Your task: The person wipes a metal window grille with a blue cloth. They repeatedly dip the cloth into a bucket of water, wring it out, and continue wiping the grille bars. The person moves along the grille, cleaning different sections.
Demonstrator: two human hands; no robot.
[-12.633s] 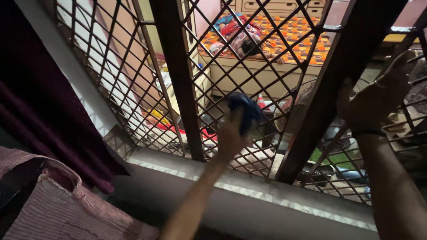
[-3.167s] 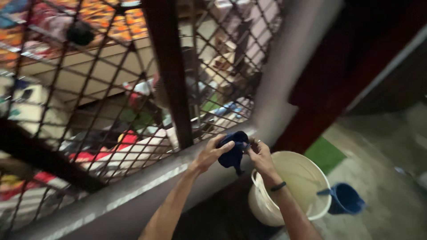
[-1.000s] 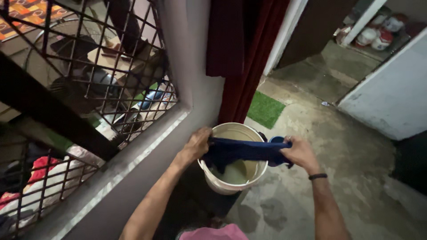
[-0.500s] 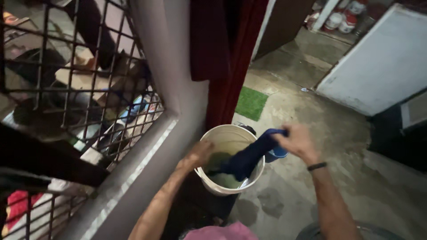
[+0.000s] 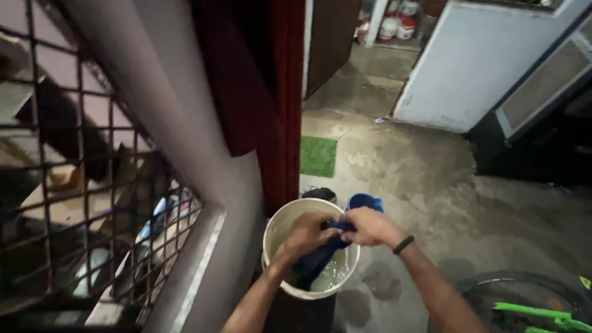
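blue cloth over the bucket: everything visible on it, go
The blue cloth is dark navy, soft fabric, bunched and twisted, apparently wet. Its upper end is gripped between the left hand and right hand, held close together; the rest hangs into the cream bucket, its lower end at the murky water. Its full shape cannot be told.

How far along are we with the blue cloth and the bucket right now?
Done: the blue cloth is at the cream bucket, its lower end hanging inside over murky water. In hand: the left hand and right hand both grip it, bunched together above the rim. Left: the cloth is not yet out of the bucket, and neither hand is at the window grille.
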